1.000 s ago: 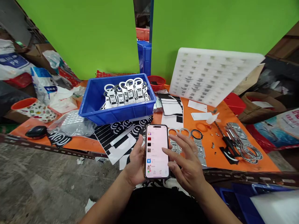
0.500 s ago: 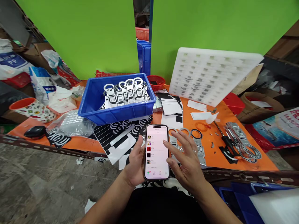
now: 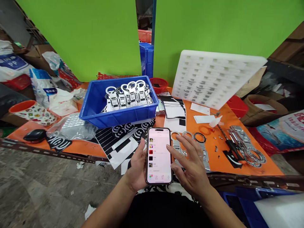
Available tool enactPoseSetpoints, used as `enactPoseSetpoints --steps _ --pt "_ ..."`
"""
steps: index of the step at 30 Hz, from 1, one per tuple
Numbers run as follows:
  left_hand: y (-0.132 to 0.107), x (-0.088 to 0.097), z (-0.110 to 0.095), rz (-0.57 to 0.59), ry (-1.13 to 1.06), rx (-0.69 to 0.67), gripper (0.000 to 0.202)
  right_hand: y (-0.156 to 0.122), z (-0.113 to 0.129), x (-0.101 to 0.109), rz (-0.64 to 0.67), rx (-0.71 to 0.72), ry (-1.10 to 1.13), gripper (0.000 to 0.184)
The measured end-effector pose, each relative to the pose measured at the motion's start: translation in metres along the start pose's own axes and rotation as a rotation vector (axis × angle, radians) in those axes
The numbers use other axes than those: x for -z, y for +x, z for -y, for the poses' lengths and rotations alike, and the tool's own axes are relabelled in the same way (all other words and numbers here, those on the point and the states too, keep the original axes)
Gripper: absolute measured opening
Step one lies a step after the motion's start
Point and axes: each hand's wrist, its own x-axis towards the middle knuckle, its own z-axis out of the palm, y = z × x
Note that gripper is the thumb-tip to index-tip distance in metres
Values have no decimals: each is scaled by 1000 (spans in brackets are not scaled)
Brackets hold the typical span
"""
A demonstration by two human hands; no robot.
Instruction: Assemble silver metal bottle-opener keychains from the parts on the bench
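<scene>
A smartphone [image 3: 159, 155] with a lit list on its screen rests upright in my left hand [image 3: 137, 169], thumb along its left edge. My right hand [image 3: 190, 161] hovers at the phone's right side, fingers spread, its index fingertip over the right part of the screen; whether it touches the glass I cannot tell. Behind the right hand lie flat silver metal parts with ring ends [image 3: 175, 145], partly covered by the fingers. Sheets of black-and-white stickers [image 3: 123, 148] spread out beyond the left hand.
A blue bin [image 3: 118, 117] of ring-ended parts stands behind the phone. On the orange table [image 3: 258, 167] at right are a screwdriver [image 3: 230, 142] and more metal parts [image 3: 255, 155]. A white slotted foam board [image 3: 213, 79] leans on the green panel. A black computer mouse [image 3: 35, 135] sits left.
Almost nothing has moved. The view has shifted very slightly, and both hands keep about the same pose around the phone.
</scene>
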Motion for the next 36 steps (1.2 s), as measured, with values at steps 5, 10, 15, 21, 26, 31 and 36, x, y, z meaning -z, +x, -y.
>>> enactPoseSetpoints --steps 5,10,15,21,26,31,36 --pt "1 -4 -1 105 -32 6 69 2 1 -1 34 -2 -26 35" --pt "0 -4 -4 123 -25 8 73 0 0 1 25 24 45 56" --pt "-6 -3 -6 36 -21 -31 61 -10 0 -4 192 17 115 108" --pt "-18 -7 -2 -65 213 -104 64 -16 2 -3 194 -86 253 107" --pt "-22 -18 -5 -7 316 -127 77 -13 6 2 170 -108 331 101" --pt "-24 -22 -3 70 361 -130 77 -14 8 3 98 -82 323 99" --pt "-20 -21 4 -12 399 -162 69 -15 10 3 79 -71 281 96"
